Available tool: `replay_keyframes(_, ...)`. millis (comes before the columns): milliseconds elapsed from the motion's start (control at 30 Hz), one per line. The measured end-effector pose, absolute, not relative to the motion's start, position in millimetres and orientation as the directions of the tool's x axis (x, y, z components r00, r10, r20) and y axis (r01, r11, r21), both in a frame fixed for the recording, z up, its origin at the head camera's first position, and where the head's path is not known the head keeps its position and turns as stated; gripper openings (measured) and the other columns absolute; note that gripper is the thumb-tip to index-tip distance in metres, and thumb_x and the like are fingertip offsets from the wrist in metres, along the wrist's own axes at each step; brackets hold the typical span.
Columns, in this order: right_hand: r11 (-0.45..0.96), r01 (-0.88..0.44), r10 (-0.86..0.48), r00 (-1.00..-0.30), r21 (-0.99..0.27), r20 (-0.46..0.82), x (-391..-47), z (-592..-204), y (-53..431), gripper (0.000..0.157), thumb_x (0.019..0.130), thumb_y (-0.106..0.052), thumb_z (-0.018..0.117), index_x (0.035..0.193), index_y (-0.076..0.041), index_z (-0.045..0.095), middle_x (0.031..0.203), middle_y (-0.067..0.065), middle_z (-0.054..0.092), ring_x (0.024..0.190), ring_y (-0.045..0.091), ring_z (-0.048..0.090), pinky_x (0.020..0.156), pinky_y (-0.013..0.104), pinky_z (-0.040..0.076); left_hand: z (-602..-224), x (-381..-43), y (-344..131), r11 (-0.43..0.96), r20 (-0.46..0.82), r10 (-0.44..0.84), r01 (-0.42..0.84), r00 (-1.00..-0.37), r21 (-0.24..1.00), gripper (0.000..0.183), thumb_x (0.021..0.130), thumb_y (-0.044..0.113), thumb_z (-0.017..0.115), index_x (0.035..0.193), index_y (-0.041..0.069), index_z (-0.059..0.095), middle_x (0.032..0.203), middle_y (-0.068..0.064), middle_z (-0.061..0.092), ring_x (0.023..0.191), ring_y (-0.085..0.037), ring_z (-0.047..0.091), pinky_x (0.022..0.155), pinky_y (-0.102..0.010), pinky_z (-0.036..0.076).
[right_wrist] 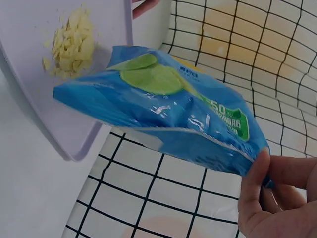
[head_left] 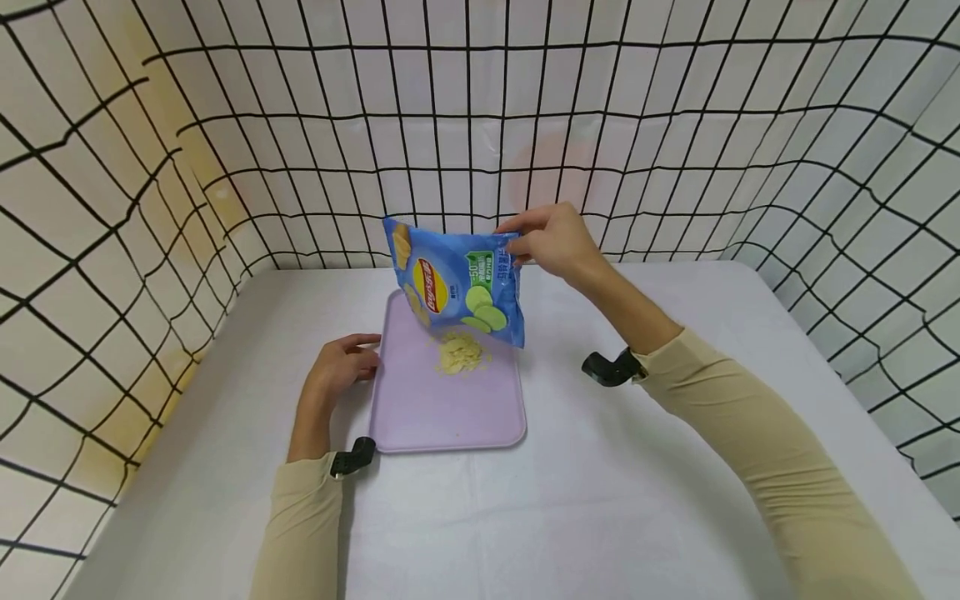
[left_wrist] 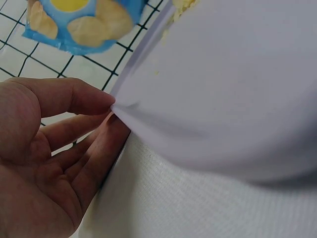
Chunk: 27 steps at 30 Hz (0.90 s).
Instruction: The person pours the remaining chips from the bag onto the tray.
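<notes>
Could lose contents off the lilac tray [head_left: 427, 425] if tipped, or from the blue bag [head_left: 456, 283], over the tray's far half, if swung. Looks glossy, creased, slanting. Gripped far right by the right hand [head_left: 557, 240], opposite the left hand [head_left: 345, 362], pinching the tray's left edge. Heaped below: pale-yellow flakes [head_left: 459, 354].

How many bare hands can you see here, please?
2: the left hand, gripping the left edge of the lilac rectangular tray, and the right hand, holding a corner of the blue chip bag.

Both hands [head_left: 343, 365] [head_left: 557, 242] in pinch grips, right higher.
</notes>
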State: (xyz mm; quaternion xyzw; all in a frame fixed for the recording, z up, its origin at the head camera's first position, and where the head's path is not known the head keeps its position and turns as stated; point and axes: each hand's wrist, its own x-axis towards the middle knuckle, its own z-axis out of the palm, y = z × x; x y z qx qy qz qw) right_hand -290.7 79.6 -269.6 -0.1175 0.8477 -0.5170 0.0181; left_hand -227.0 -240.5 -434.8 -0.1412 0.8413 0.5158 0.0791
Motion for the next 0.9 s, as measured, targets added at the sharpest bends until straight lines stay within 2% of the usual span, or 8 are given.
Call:
replay_keyframes(333, 0.457, -0.21, -0.234, -0.966, -0.865, 0.111, -290.1, -267.9, 79.6, 0.025, 0.095, -0.003, 0.065, 0.118, -0.004, 0.075, 0.112, 0.014, 0.073, 0.088, 0.025, 0.069, 0.079, 0.03, 0.059, -434.5, -227.0, -239.5, 0.431, -0.281, -0.158, -0.322, -0.947, 0.843, 0.049, 0.094, 0.015, 0.061, 0.142, 0.011, 0.058, 0.123, -0.016, 0.065, 0.09, -0.02, 0.069, 0.081, -0.027, 0.051)
replay_keyframes(900, 0.406, -0.159, -0.235, -0.97, -0.9, 0.065, -289.5, -266.9, 82.3, 0.027, 0.095, -0.002, 0.065, 0.12, -0.003, 0.074, 0.115, 0.015, 0.071, 0.089, 0.024, 0.068, 0.076, 0.027, 0.059, -434.7, -228.3, -239.0, 0.425, -0.296, -0.168, -0.34, -0.94, 0.839, 0.049, 0.095, 0.016, 0.061, 0.144, 0.012, 0.058, 0.124, -0.016, 0.064, 0.093, -0.022, 0.069, 0.083, -0.028, 0.051)
